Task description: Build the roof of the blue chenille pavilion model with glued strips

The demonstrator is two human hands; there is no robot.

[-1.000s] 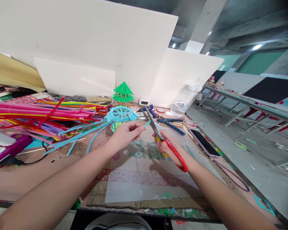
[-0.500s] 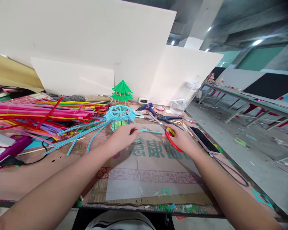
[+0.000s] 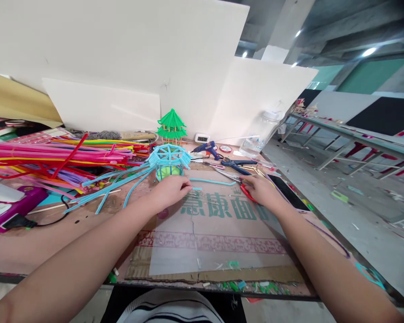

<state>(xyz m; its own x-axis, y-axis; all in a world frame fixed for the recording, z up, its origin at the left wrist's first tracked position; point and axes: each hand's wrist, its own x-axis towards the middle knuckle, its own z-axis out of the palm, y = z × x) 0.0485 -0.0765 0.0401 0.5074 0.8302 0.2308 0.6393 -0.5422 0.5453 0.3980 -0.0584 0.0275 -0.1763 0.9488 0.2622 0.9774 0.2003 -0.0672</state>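
Note:
My left hand (image 3: 171, 190) is closed in a pinch over the printed sheet. A short light-blue pipe cleaner piece (image 3: 197, 188) sits at its fingertips, while a longer blue pipe cleaner (image 3: 213, 181) stretches right just beyond them. My right hand (image 3: 264, 190) is closed around the red handles of scissors (image 3: 247, 193), low over the sheet, blades toward the upper left. Just behind my left hand stands a blue pipe cleaner frame (image 3: 170, 157) with long loose strands trailing left. Behind it rises a green tiered roof model (image 3: 172, 125) on thin sticks.
Bundled coloured pipe cleaners (image 3: 60, 157) and a purple device (image 3: 18, 211) occupy the left. A glue gun (image 3: 207, 149), pliers (image 3: 237, 165) and a clock (image 3: 202, 138) lie behind. At right are a phone (image 3: 287, 193) and a clear bottle (image 3: 261, 134); white boards stand at the back.
The scissors and my right hand have shifted slightly right and lower. The blue strip between my hands now shows as a short piece and a longer one lying behind it.

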